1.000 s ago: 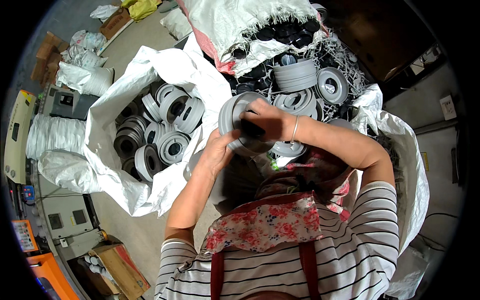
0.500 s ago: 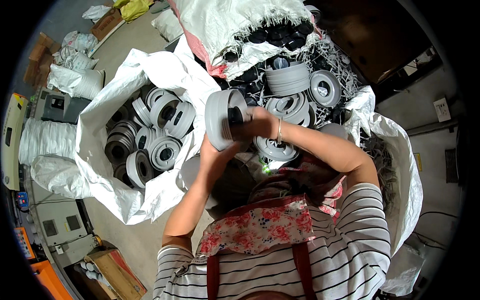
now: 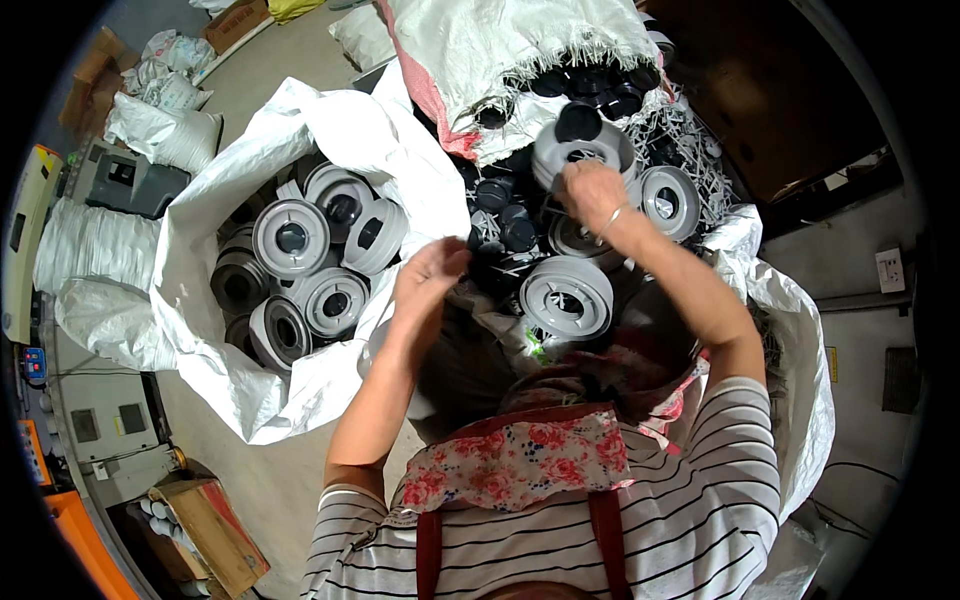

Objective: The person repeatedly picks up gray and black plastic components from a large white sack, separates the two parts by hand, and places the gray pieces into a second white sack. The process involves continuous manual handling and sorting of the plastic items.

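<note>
My right hand has its fingers closed at the near rim of a grey plastic flanged ring, on the heap in front of me. A round black cap shows at that ring's far side. My left hand is held with loosely bent fingers apart and nothing in them, by the right edge of an open white woven sack. In the sack lie several grey rings with dark centres; one ring rests on top, face up. Another grey ring lies face up near my lap.
Black caps and thin plastic scraps cover the heap. A tipped white sack spills black caps behind it. Another white sack stands at my right. A cardboard box and grey cabinets stand at the left.
The ring that both hands held is gone from them, and a ring now lies on top in the left sack. My right hand has moved out to another ring, now tilted toward me.
</note>
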Motion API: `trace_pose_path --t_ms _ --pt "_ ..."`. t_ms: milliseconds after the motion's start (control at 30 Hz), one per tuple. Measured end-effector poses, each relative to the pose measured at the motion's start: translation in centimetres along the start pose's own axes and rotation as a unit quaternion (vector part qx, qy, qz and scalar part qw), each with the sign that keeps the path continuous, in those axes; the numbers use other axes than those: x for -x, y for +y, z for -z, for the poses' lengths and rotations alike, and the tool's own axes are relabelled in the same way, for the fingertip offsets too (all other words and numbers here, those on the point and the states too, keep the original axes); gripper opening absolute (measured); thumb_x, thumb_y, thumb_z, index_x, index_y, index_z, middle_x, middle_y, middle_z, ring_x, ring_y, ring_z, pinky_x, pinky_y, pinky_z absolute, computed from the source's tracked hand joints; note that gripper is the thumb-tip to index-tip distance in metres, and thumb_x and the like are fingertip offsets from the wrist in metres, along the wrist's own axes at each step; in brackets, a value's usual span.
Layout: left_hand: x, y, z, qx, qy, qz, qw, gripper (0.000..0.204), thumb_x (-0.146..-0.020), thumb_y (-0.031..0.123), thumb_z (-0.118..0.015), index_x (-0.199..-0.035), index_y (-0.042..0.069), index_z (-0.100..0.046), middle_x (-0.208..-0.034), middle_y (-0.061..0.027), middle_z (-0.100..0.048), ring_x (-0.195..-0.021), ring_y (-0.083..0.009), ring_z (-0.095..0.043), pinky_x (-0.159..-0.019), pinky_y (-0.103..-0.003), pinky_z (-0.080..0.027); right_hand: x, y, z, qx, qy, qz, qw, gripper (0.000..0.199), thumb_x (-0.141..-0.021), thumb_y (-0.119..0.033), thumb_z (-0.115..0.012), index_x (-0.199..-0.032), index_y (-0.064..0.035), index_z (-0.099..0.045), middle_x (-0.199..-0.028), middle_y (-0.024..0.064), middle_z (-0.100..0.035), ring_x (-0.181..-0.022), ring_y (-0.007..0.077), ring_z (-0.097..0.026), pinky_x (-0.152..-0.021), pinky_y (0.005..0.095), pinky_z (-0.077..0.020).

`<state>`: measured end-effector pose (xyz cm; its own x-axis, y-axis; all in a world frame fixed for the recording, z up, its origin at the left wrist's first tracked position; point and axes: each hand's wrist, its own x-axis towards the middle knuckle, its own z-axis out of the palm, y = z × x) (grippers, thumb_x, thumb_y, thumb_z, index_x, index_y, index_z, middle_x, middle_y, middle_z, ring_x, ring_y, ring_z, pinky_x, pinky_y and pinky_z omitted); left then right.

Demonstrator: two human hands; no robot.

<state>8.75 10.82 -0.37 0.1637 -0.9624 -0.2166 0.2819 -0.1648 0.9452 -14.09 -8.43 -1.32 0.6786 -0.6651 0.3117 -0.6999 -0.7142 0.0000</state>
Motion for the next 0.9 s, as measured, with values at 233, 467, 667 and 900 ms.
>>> trace_pose_path --t_ms 233,467,667,900 --pt "-2.9 -1.1 -4.4 0.288 -0.027 0.095 0.953 0.029 -0.087 0.025 -0.06 -0.101 -0.001 -0.057 -0.097 -0.0105 -0.061 -0.093 -0.0205 -0.058 -0.085 -0.035 -0.046 4.7 -8.7 4.9 -0.401 0.021 0.06 0.914 0.02 -0.073 -0.014 -0.071 -0.086 -0.0051 -0.06 -0.077 0.0137 -0.058 -0.075 0.0343 -0.059 -0.065 0.0399 -0.0493" --pt "-2.9 -0.8 -3.3 0.103 0.005 0.059 0.993 0.028 -0.08 0.011 -0.065 -0.105 0.002 -0.057 -0.091 -0.0063 -0.062 -0.08 -0.016 -0.061 -0.07 -0.031 -0.05 -1.7 -3.0 1.8 -0.374 -0.053 -0.174 0.909 0.028 -0.079 -0.027 -0.068 -0.077 -0.0013 -0.057 -0.071 0.0156 -0.06 -0.067 0.03 -0.058 -0.063 0.0365 -0.0459" --pt "-3.4 -0.7 -3.3 0.106 0.073 0.065 0.99 0.027 -0.079 0.008 -0.068 -0.104 0.003 -0.059 -0.089 -0.004 -0.062 -0.076 -0.0117 -0.059 -0.065 -0.027 -0.048 -2.3 -1.6 -9.1 -0.26 -0.394 -0.003 0.882 0.074 -0.069 -0.043 -0.074 -0.124 0.0 -0.051 -0.115 0.0224 -0.058 -0.111 0.0342 -0.054 -0.095 0.0366 -0.0429" --pt "-2.8 -0.2 -3.7 0.04 0.127 0.018 0.991 0.027 -0.078 0.009 -0.07 -0.101 0.002 -0.059 -0.087 -0.003 -0.062 -0.075 -0.0108 -0.058 -0.066 -0.026 -0.048 -1.7 -5.1 -8.8 -0.104 -0.419 0.111 0.895 0.047 -0.065 -0.034 -0.073 -0.098 -0.002 -0.065 -0.109 0.0208 -0.059 -0.107 0.0326 -0.052 -0.091 0.0382 -0.0432"
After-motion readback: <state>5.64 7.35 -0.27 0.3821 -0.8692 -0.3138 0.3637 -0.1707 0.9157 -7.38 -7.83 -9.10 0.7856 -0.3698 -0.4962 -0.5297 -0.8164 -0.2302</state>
